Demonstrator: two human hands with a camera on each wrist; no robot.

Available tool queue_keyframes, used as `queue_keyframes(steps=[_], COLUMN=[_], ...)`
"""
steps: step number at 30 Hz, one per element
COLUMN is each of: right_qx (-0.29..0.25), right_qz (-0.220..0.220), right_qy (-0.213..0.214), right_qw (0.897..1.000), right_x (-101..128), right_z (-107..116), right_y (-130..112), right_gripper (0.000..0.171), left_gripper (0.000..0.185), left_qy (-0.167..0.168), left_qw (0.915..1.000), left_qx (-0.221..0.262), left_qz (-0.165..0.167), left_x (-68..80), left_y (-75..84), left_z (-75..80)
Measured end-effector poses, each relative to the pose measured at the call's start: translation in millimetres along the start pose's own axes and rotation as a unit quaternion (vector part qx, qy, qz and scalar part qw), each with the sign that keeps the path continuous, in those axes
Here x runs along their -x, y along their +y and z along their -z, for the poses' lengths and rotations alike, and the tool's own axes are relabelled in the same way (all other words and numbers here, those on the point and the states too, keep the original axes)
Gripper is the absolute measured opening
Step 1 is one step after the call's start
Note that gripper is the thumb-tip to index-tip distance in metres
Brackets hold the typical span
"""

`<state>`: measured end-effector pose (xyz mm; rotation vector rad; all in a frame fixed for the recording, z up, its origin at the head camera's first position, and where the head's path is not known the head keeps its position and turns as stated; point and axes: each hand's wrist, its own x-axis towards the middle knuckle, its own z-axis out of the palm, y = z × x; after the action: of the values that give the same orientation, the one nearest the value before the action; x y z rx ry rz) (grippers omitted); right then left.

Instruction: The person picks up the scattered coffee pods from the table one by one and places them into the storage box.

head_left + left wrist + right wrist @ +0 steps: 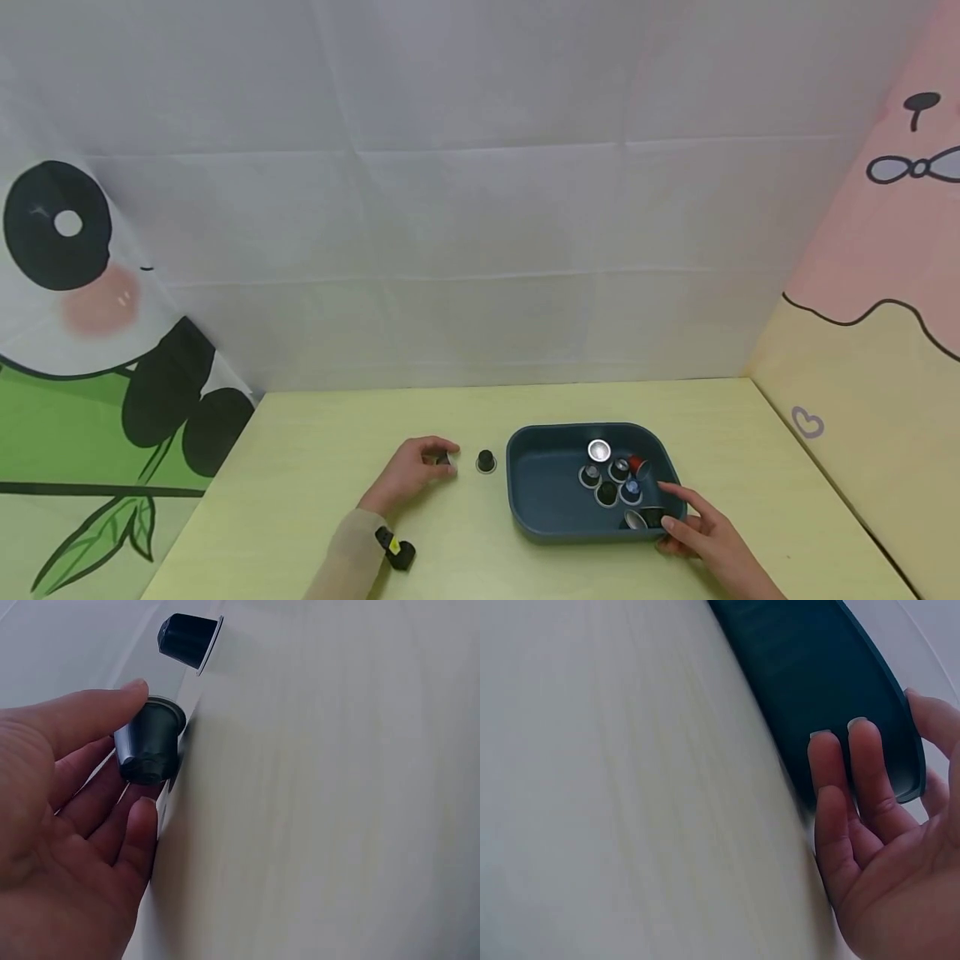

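My left hand is at the left of the table, thumb and fingers around a dark coffee capsule. In the head view the fingers hide most of it. Just right of that hand a second black capsule stands on the table, its wide rim down. My right hand holds the near right corner of a dark blue tray. Its fingers press on the tray's outer wall, with another fingertip at the rim.
Several capsules lie in the right half of the tray, among them a silver one, a red one and a blue one. Behind the pale table hangs a white cloth. Printed cloths flank both sides.
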<state>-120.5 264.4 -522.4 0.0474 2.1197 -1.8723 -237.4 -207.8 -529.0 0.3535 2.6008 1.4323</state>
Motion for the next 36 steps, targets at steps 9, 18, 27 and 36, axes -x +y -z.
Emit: queue_keyframes(steps=[9, 18, 27, 36], right_qx=[-0.005, -0.001, -0.005, -0.009], right_qz=[0.012, 0.008, 0.013, 0.008], right_qy=[-0.004, 0.004, -0.011, -0.007], right_qw=[1.0, 1.0, 1.0, 1.0], right_x=[0, -1, -2, -1], right_z=[1, 1, 2, 1], right_y=[2, 1, 1, 2], right_gripper=[0.036, 0.045, 0.04, 0.041], left_gripper=[0.029, 0.034, 0.041, 0.038], left_qy=[-0.003, -0.012, -0.023, -0.039], left_qw=[0.9992, 0.9968, 0.9909, 0.9826], left_qx=[0.039, 0.079, 0.132, 0.174], left_qz=[0.004, 0.004, -0.01, -0.052], left_x=[-1.8, -2.9, 2.6, 2.3], left_y=[-3.2, 0.8, 24.4, 46.3], left_z=[0.0, 3.0, 7.3, 7.2])
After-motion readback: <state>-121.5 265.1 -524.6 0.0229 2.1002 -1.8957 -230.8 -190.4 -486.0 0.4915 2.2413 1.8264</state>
